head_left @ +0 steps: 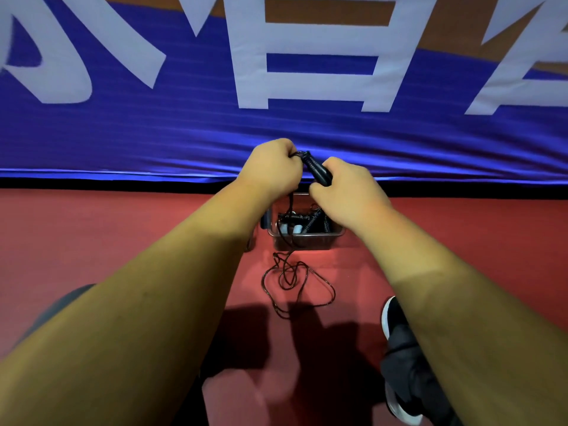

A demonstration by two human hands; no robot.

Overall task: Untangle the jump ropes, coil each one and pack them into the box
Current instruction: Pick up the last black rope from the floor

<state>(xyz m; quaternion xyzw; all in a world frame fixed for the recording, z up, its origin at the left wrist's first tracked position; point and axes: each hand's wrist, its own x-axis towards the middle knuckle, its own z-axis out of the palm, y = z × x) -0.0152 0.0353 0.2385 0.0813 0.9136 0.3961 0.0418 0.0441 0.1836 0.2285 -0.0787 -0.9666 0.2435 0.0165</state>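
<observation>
Across the top of the frame, from the upper left on, runs a blue banner [138, 133] with large white characters; below it lies the red floor [123, 229]. In the lower left corner your grey-clad knee [61, 305] shows beneath your forearm.

Just left of centre, your left hand [270, 169] is curled tight round the thin black cord [295, 281] where it meets the jump rope handle [318, 170]. From that fist the cord drops past the box and ends in a loose tangle of loops on the floor, below centre.

The black handle slants between your two hands, which are raised close together but not touching.

Under them, at centre, a clear plastic box [307, 242] stands on the floor by the foot of the banner. Inside it lie coiled ropes [310, 221], black, with pale handle ends to the left.

Just right of centre, your right hand [347, 192] grips the lower end of the handle.

At the lower right, a black shoe [392, 316] with a white sole rests on the floor.
</observation>
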